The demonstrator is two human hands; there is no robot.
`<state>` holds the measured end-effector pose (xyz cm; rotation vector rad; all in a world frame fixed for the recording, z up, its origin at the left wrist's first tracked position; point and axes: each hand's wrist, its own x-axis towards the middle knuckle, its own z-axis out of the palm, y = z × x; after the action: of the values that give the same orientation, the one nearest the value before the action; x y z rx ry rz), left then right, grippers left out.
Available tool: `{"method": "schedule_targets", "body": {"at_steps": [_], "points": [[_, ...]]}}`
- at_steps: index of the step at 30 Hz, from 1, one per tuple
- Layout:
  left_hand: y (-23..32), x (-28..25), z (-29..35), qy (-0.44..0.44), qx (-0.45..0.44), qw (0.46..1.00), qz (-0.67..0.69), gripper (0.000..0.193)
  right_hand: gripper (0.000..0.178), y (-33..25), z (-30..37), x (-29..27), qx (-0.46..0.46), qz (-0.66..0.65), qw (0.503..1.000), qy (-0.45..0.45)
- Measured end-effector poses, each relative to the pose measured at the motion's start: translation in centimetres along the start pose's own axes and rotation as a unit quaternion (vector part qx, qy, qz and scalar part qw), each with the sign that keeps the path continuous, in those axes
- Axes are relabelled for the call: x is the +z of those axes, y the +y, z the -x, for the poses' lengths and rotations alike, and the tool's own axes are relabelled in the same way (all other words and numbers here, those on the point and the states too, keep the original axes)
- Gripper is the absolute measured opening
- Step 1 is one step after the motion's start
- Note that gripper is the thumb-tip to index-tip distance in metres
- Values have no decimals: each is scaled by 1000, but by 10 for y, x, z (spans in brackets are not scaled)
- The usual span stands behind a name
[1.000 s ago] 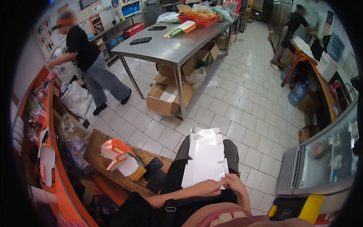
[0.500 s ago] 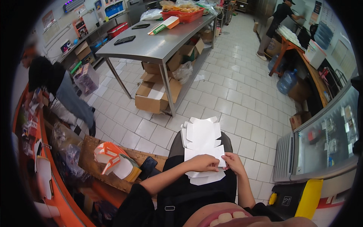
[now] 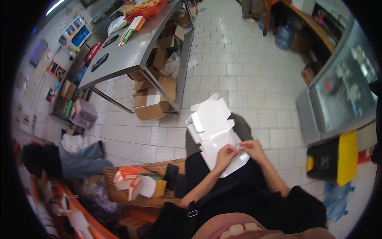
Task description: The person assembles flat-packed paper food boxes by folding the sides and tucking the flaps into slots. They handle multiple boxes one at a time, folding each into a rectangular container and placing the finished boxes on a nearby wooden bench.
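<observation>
A white unfolded cardboard box blank [image 3: 217, 137] lies across my lap, its inner face up and its notched flaps spreading away from me. My left hand [image 3: 225, 156] is closed on a flap near the blank's right edge, fingers pinched. Close beside it, my right hand [image 3: 253, 150] pinches the same edge from the right. The fingertips of both hands almost meet there, hiding the fold between them. Left of my lap, orange, white and green folded cartons [image 3: 139, 181] lie on a wooden bench [image 3: 113, 195], next to a dark phone [image 3: 171, 176].
A steel table [image 3: 119, 55] holds two phones, a carton and a red basket [image 3: 147, 10]; cardboard boxes [image 3: 153, 101] sit beneath. A person [image 3: 79, 161] bends at the left. A glass-fronted fridge [image 3: 342, 87] and black-yellow bin [image 3: 330, 159] stand right. Water bottles [image 3: 337, 201] lie lower right.
My view has tilted down and turned. The blank now slants on my lap, and both hands have come closer together at its right edge. The person at the left has bent lower.
</observation>
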<state>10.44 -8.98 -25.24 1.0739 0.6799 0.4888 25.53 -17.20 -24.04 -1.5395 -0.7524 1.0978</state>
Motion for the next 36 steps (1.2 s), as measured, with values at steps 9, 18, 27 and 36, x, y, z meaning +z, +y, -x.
{"method": "schedule_targets", "body": {"at_steps": [9, 18, 27, 36], "points": [[12, 5, 4, 22, -28, 999, 36, 36, 17, -20, -2, 0, -4, -8, 998, -66], [24, 8, 8, 20, -18, 999, 33, 57, 13, -36, 4, -5, 130, -68, 986, -77], [49, 11, 18, -66, -19, 986, -150, 43, 47, -45, 11, 5, 137, -185, 962, -150], [111, 33, 19, 17, 207, 978, -26, 33, 32, -107, 10, 33, -266, 67, 954, 122]]}}
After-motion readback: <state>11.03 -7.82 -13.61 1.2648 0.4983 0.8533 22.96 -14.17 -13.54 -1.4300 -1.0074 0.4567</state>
